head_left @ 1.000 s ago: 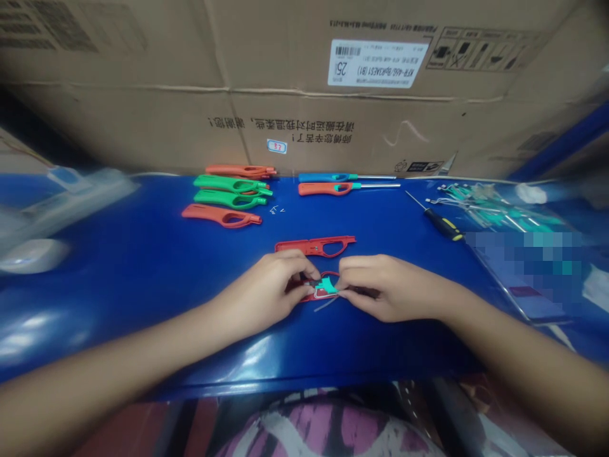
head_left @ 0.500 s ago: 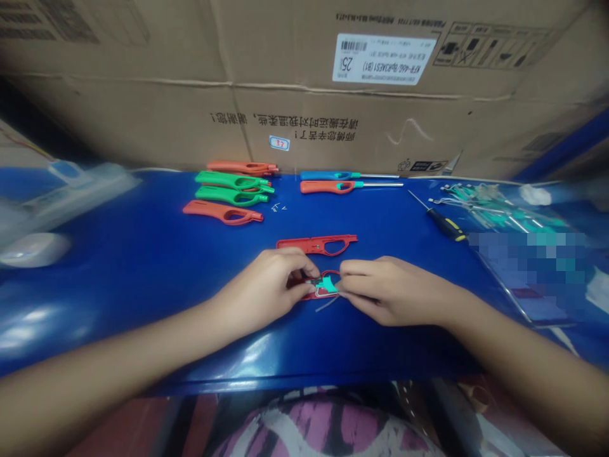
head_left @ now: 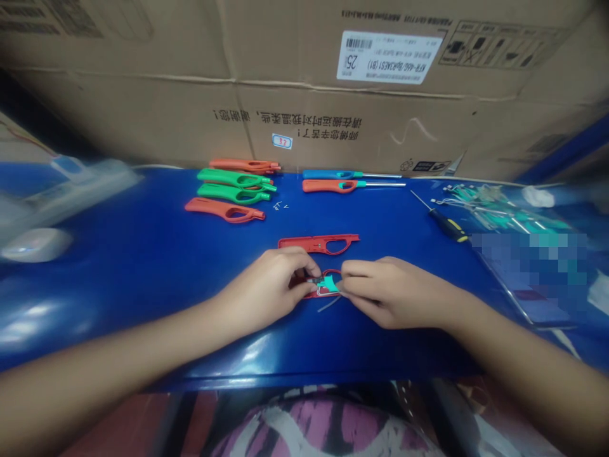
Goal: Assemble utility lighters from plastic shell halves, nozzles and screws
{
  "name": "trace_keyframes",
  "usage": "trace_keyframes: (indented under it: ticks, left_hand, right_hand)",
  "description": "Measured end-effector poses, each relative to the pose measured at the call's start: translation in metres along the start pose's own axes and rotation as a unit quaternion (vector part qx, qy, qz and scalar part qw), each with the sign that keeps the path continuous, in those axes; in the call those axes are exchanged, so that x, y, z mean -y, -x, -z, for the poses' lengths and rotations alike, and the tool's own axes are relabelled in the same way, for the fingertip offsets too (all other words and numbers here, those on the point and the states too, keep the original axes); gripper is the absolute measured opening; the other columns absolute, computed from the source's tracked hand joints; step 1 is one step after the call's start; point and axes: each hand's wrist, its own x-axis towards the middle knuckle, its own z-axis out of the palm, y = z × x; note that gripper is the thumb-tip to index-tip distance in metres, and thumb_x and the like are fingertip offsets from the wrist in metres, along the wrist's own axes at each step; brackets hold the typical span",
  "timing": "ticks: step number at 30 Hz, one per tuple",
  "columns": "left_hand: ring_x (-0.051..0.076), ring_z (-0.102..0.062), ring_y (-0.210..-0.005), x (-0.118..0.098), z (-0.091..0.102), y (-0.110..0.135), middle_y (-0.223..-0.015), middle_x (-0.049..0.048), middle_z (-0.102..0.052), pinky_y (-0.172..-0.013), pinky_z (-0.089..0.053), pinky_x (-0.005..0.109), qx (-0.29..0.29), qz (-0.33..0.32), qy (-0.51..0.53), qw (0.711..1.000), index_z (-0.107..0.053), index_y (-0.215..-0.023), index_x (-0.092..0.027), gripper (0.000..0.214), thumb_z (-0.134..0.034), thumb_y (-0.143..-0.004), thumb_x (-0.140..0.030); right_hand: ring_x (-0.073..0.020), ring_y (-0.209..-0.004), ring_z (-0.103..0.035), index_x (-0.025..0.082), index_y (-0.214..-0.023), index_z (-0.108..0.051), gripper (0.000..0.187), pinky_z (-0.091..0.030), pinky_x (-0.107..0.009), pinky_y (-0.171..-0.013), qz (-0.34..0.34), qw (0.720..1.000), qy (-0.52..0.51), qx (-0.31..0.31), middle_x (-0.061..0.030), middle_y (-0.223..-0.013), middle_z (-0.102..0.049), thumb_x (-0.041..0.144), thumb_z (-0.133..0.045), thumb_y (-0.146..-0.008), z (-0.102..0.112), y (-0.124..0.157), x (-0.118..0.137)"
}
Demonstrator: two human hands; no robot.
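Observation:
My left hand (head_left: 269,285) and my right hand (head_left: 387,291) meet over a red lighter shell half (head_left: 323,287) lying on the blue table (head_left: 143,266). Both hands pinch it from either side. A small teal trigger piece (head_left: 330,286) shows between the fingertips, with a thin wire below it. A second red shell half (head_left: 318,244) lies open-side up just beyond the hands.
Orange and green lighter handles (head_left: 231,190) lie in a row at the back left. Two finished long lighters (head_left: 352,180) lie behind the middle. A yellow-black screwdriver (head_left: 442,222) and a tray of teal parts (head_left: 495,212) sit at the right. A cardboard box (head_left: 304,82) walls the back.
The hands stay on the red shell half; the fingertips have shifted only slightly. The view has drifted a little.

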Motion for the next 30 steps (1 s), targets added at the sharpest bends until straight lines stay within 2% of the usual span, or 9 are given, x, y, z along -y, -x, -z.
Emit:
trace_keyframes:
  ticks: [4, 9, 13, 20, 25, 30]
  left_hand:
    - [0.015, -0.064, -0.078, -0.001, 0.0, -0.001, -0.091, 0.0001, -0.07, -0.072, -0.049, 0.027, 0.0, 0.002, 0.001, 1.0, -0.071, -0.094, -0.019, 0.015, -0.067, -0.083, -0.009]
    - [0.015, -0.065, -0.081, 0.0, -0.001, -0.001, -0.092, 0.0, -0.07, -0.073, -0.049, 0.027, 0.002, 0.008, 0.005, 1.0, -0.071, -0.094, -0.019, 0.015, -0.067, -0.083, -0.01]
    - [0.015, -0.064, -0.078, 0.001, 0.0, 0.001, -0.091, 0.0, -0.07, -0.072, -0.049, 0.027, 0.004, 0.009, 0.004, 1.0, -0.07, -0.094, -0.019, 0.014, -0.067, -0.084, -0.011]
    - [0.014, -0.064, -0.076, 0.003, -0.002, 0.0, -0.091, -0.0002, -0.07, -0.07, -0.049, 0.026, 0.003, -0.002, 0.006, 1.0, -0.07, -0.093, -0.018, 0.013, -0.067, -0.083, -0.01]
    - [0.013, -0.064, -0.074, 0.003, 0.001, -0.001, -0.09, -0.0004, -0.07, -0.07, -0.049, 0.025, 0.011, -0.01, 0.01, 1.0, -0.071, -0.094, -0.019, 0.015, -0.065, -0.083, -0.01]
    - [0.013, -0.064, -0.074, -0.001, 0.004, 0.001, -0.091, -0.0003, -0.07, -0.067, -0.049, 0.024, 0.046, -0.012, 0.05, 0.998, -0.067, -0.102, -0.018, 0.019, -0.067, -0.083, -0.018]
  right_hand:
    - [-0.0116, -0.062, -0.037, 0.015, -0.087, -0.06, 0.021, -0.029, -0.027, -0.057, -0.007, 1.0, 0.019, 0.002, -0.0009, -0.081, -0.05, 0.018, -0.043, -0.098, -0.002, 0.0, 0.001]
    - [-0.0116, -0.065, -0.042, 0.015, -0.088, -0.059, 0.022, -0.03, -0.027, -0.058, -0.022, 0.999, -0.035, 0.011, -0.0008, -0.082, -0.049, 0.022, -0.041, -0.1, -0.003, 0.0, -0.001]
    - [-0.0116, -0.064, -0.04, 0.016, -0.087, -0.059, 0.022, -0.029, -0.027, -0.058, -0.012, 1.0, -0.02, 0.005, -0.0008, -0.081, -0.049, 0.02, -0.041, -0.099, -0.002, -0.001, 0.0]
    - [-0.0117, -0.057, -0.027, 0.018, -0.094, -0.06, 0.015, -0.017, -0.029, -0.052, -0.004, 0.996, 0.057, 0.063, -0.0015, -0.087, -0.053, 0.011, -0.047, -0.09, 0.0, -0.004, 0.006]
    - [-0.0118, -0.057, -0.029, 0.019, -0.102, -0.058, 0.028, -0.012, -0.03, -0.053, 0.006, 0.993, 0.087, 0.084, -0.0031, -0.093, -0.056, 0.005, -0.049, -0.081, 0.0, -0.004, 0.009]
    - [-0.0117, -0.057, -0.033, 0.019, -0.101, -0.058, 0.026, -0.011, -0.03, -0.052, -0.003, 0.993, 0.086, 0.086, -0.003, -0.093, -0.057, 0.005, -0.05, -0.08, 0.0, -0.004, 0.012]
